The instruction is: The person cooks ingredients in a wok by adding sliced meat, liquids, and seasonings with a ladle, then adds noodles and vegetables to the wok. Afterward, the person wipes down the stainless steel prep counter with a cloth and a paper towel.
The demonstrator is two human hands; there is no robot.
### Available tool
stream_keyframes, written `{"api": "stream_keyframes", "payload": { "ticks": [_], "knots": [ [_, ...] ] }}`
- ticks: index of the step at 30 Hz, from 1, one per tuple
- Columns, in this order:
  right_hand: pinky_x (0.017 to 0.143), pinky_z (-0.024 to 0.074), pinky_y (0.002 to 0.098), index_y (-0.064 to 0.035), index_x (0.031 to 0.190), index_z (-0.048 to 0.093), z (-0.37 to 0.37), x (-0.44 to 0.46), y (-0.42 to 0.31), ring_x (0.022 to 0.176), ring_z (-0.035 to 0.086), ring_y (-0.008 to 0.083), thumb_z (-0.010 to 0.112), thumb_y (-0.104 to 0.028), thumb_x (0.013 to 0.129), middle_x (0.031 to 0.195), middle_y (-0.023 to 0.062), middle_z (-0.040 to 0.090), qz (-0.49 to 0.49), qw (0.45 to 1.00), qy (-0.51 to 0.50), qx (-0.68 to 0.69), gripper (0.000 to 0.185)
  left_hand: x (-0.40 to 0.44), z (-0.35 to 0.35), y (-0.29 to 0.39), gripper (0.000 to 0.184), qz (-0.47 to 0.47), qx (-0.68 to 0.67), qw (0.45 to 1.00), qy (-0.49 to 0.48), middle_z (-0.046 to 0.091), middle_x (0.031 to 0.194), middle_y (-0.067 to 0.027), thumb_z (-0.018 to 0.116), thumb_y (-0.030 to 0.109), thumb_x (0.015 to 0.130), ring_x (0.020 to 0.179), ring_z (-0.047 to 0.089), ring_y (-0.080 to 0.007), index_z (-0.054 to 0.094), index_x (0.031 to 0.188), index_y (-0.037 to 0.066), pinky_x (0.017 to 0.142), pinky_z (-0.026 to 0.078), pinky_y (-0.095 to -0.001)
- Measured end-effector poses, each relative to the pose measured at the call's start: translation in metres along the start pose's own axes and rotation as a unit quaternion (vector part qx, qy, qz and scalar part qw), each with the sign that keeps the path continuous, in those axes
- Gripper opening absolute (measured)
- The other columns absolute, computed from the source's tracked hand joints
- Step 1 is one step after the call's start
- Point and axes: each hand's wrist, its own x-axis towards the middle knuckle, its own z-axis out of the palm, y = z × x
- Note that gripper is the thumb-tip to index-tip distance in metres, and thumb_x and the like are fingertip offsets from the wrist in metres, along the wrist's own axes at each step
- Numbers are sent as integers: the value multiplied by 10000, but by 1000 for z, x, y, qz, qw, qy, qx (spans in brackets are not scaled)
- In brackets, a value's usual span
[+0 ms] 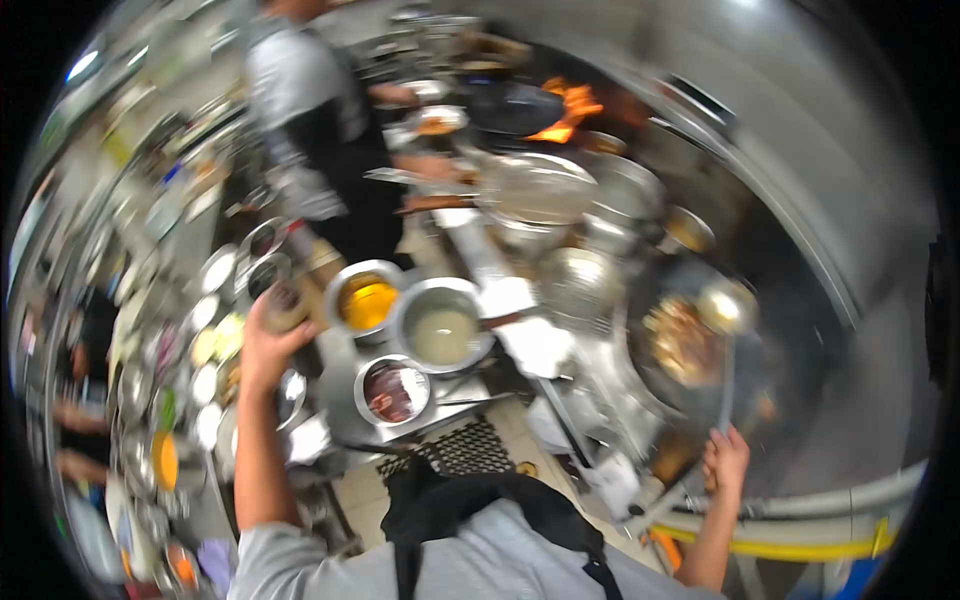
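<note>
My left hand [266, 348] is closed around a small brown jar-like container [284, 304], held up over the prep counter; its contents are too blurred to make out. At the right, my right hand [727, 460] grips the handle of a metal ladle [727, 306]. The ladle's bowl hangs over the right side of a dark wok [648, 388], partly covering it. Browned pieces of food [680, 342] lie in the wok. Near my left hand stand a pot of orange-yellow liquid [367, 300] and a larger pot of cloudy liquid [441, 335].
A bowl of dark red contents [392, 390] sits at the counter's front. Several ingredient bowls line the left. A co-worker [325, 130] stands at the far stove beside a flame [570, 108]. A large strainer [538, 188] and a cloth [540, 347] lie between us.
</note>
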Motion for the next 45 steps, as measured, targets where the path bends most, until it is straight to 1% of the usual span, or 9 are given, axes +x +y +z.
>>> {"api": "stream_keyframes", "payload": {
  "ticks": [2,3,6,8,24,27,31,36,45],
  "knots": [
    [705,494,357,42,1168,533,11,-10,47,754,618,271,588,-71,842,875,136,625,-354,810,154,-442,350,24,-56,-28,712,42,138,988,48,636,1089,-108,845,148,591,993,612,-206,542,1211,-26,903,476,-339],
    [921,417,367,87,1217,493,20,-18,59,1001,577,331,596,-67,815,1027,196,611,-269,867,135,-396,443,35,-83,-50,693,74,199,972,99,643,1066,-124,846,164,580,986,616,-240,559,1187,-8,900,474,-354],
    [631,498,367,51,1259,471,33,-35,104,661,609,300,581,-59,817,801,148,600,-203,900,143,-359,468,54,-142,-57,578,121,346,913,178,648,997,-156,824,196,570,959,603,-331,612,1089,53,882,462,-412],
    [350,315,244,-48,977,587,142,-134,74,427,436,108,539,-91,892,594,5,476,-187,956,115,-197,107,88,-185,-112,490,163,376,880,240,651,982,-140,796,183,591,958,595,-340,625,1039,82,856,462,-432],
    [340,323,236,-98,920,452,399,-404,48,410,390,126,517,-70,887,631,38,454,109,981,-146,-68,78,171,-319,-293,621,-171,285,925,186,572,1162,-227,814,166,633,1104,559,-356,496,1128,-28,918,468,-432],
    [333,323,233,-83,1018,455,407,-394,53,406,385,124,535,-90,892,622,39,449,127,973,-176,-73,150,101,-315,-206,708,88,223,953,184,480,1323,-251,748,158,727,1197,503,-352,427,1336,-7,997,402,-405],
    [285,285,250,-24,1297,428,426,-357,64,322,353,85,572,-84,826,569,17,428,106,941,-316,-60,496,-76,-313,-127,124,155,114,968,160,628,694,-98,730,136,769,588,591,-211,641,777,50,556,451,-294],
    [279,295,259,-10,1354,361,469,-334,71,316,361,98,561,-42,834,558,23,429,98,886,-437,-119,558,-177,-355,-184,286,-198,244,893,322,555,641,-83,748,257,785,556,536,-209,637,838,-1,519,433,-335],
    [309,298,222,15,1336,406,516,-338,59,333,349,78,579,-13,819,558,23,457,79,808,-550,-194,545,-190,-415,-183,179,-104,394,908,97,629,762,-127,678,206,822,689,608,-286,710,930,66,634,482,-387]
  ]
}}
